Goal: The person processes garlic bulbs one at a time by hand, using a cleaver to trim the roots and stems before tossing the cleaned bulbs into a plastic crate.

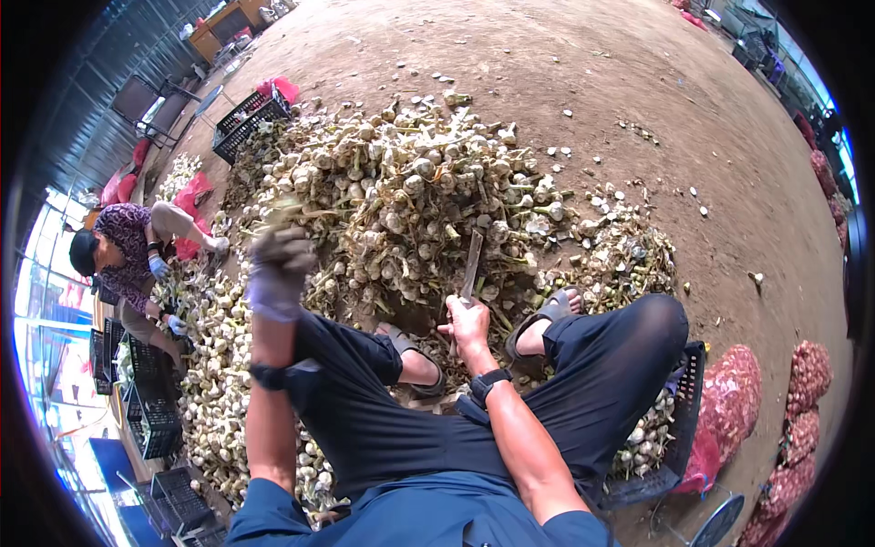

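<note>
My right hand (469,327) is bare and closed around the handle of a knife (472,263), its long flat blade pointing away from me toward a heap of garlic bulbs (410,184) with stalks. My gloved left hand (280,263) is raised at the left edge of the heap and blurred by motion. Something pale, perhaps a stalk, shows just beyond its fingers, but what it holds cannot be made out. Loose trimmed garlic bulbs (222,383) lie spread to the left of my legs.
A co-worker (126,260) with gloved hands bends over garlic at the left. Black plastic crates stand beyond the heap (249,119) and at lower left (157,410). Another crate (687,417) with garlic is by my right knee, beside a filled red mesh sack (735,390).
</note>
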Demonstrator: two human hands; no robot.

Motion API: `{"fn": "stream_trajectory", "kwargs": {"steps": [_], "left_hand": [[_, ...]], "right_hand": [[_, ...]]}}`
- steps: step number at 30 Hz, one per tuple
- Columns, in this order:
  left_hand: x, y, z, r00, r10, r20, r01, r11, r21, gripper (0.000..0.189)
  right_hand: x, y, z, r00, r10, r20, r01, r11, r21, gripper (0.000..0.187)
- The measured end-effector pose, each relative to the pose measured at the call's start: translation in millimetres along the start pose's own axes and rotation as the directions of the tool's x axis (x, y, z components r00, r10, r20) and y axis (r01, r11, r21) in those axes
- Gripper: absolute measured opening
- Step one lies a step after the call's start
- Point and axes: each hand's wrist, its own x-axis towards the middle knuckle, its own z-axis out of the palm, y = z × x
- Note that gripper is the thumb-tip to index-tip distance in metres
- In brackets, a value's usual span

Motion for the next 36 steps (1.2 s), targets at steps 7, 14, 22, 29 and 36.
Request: {"fn": "stream_trajectory", "kwargs": {"steps": [7,14,22,29,36], "left_hand": [[-154,178,-171,0.941,0.337,0.003,-0.335,0.934,0.120,0.050],[46,-23,-126,0.947,0.273,-0.170,0.058,0.377,0.925,0.041],[189,-146,-202,0.986,0.157,-0.054,0.115,-0.411,0.904,0.077],[199,-190,-148,0.956,0.176,-0.236,0.294,-0.532,0.794,0.084],[145,-102,-143,0.956,0.072,-0.284,0.178,0.628,0.757,0.079]], "right_hand": [[-2,-6,28,0.995,0.032,0.097,-0.041,0.995,0.093,0.019],[16,10,3,0.995,0.099,-0.012,-0.099,0.995,0.031,0.021],[20,12,8,0.985,0.170,-0.026,-0.170,0.985,0.019,0.017],[25,5,-10,0.990,0.115,-0.077,-0.116,0.993,-0.016,0.021],[16,-17,15,1.000,-0.007,0.009,0.006,0.997,0.082,0.023]]}}
